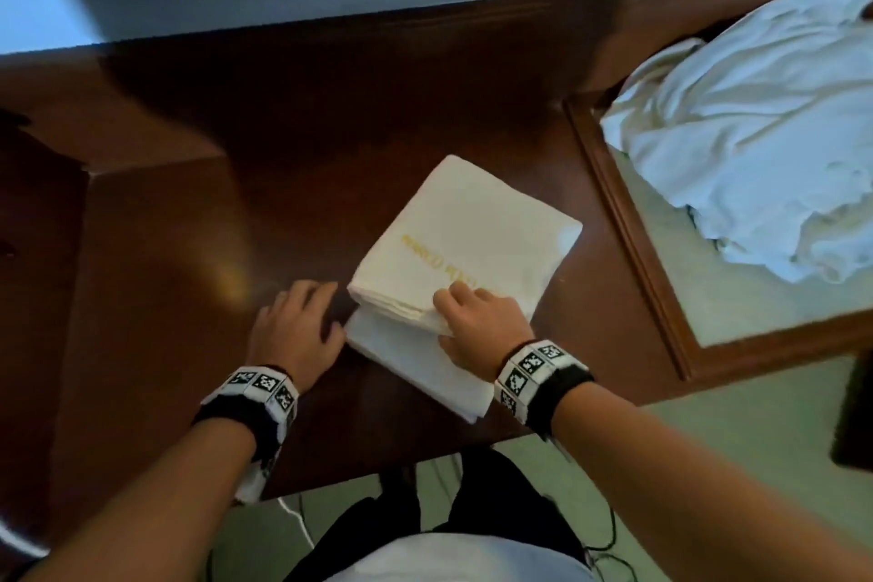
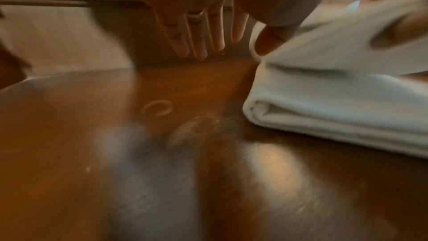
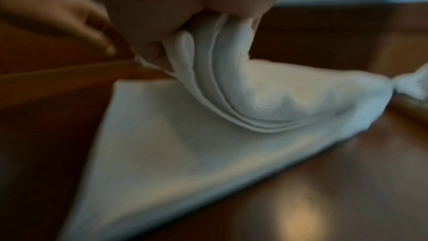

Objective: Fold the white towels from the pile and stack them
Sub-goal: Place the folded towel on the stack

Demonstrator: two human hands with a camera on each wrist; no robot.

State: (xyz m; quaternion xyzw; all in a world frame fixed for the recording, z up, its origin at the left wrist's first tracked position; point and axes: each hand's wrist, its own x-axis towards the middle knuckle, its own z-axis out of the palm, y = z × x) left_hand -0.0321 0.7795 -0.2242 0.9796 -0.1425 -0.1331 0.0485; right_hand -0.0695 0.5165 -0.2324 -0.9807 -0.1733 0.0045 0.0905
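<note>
Towels [image 1: 465, 250], white and folded, lie stacked near the bench's [image 1: 189, 213] front edge, the right hand [image 1: 477, 317] pinching the top layers to lift them, left hand [image 1: 297, 321] resting with spread fingers [image 2: 197, 43] beside the stack, loose pile [image 1: 756, 132] at the right end.

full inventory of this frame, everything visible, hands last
folded towel: 1, white with gold lettering, on the desk in front of the person, its near edge lifted in layers
towel pile: 1 heap, white, unfolded, on the glass-topped table at right
desk: 1, dark brown wood, glossy, under the folded towel
glass-topped table: 1, brown wood frame, right of the desk
cables: count unclear, black and white, on the floor near the person's legs
wrist bands: 2, black with black-and-white markers, one on each wrist
left hand: fingers spread, beside the folded towel's left corner
right hand: grips the lifted layers at the folded towel's near edge
</note>
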